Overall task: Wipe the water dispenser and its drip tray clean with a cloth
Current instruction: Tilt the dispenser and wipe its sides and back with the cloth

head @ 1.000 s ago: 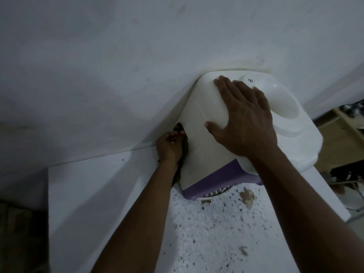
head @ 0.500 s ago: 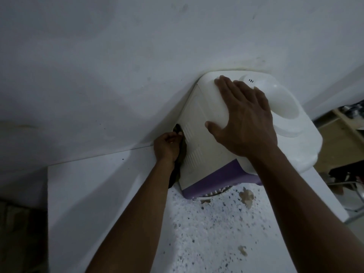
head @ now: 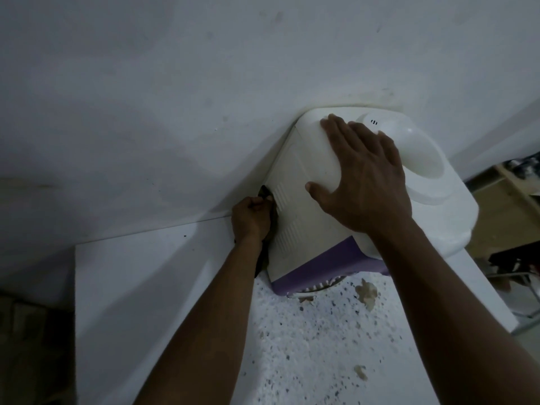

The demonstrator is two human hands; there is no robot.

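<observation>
Far left is just the grubby white painted wall (head: 146, 112) and a plain white slab (head: 131, 287) butting up against it. Next along, the left hand (head: 250, 222) is balled up around a dark cloth (head: 264, 192), jammed down into the tight gap between the wall and the vented side panel of the white plastic water dispenser with a purple base (head: 304, 206). The dispenser sits on a speckled white stone countertop (head: 306, 352), its back corner right against the wall.

The right hand (head: 365, 182) isn't gripping anything. It's flat on top of the unit with the fingers spread, bracing it, just beside the round bottle well (head: 420, 159).

Progress-wise I'd call it somewhere in the middle, working the side nearest the wall. The top and side look fairly clean but yellowed, and I honestly can't tell what's been wiped and what hasn't. The drip tray isn't visible at all from this angle, so I'd guess that and the front face are left to do. Also, brownish blotches (head: 368, 292) sit on the counter right by the purple base. Not strictly part of the job, but they're there.
</observation>
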